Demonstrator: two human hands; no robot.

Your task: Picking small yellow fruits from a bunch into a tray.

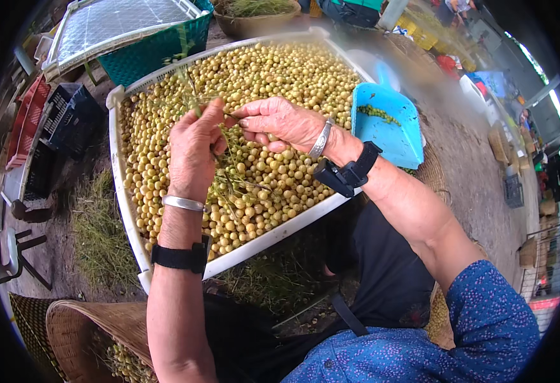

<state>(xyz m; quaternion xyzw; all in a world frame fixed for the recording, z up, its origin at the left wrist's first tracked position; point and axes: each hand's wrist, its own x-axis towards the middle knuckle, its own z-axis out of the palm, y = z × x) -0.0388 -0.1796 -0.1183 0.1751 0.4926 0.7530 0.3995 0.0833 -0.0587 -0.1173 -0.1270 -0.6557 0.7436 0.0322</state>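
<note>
A white plastic tray (256, 248) full of small round yellow-green fruits (280, 182) lies before me. Over its middle, my left hand (196, 134) grips thin green fruit stems (186, 88) between thumb and fingers; their upper part is blurred. Just to the right, my right hand (280, 122) pinches a thin stem end, its fingertips close to the left ones, with a fruit or two under the curled fingers. More twigs with small fruits hang below the left hand onto the heap. A blue plastic dustpan-like scoop (395, 139) with small green fruits in it rests at the tray's right edge.
A green woven basket (131, 62) bearing a white mesh frame (117, 28) stands behind left. Red (27, 119) and dark crates (69, 119) are at left, beside heaped stems (100, 234). A wicker basket (84, 325) holds fruits at lower left. Another person (351, 12) sits beyond the tray.
</note>
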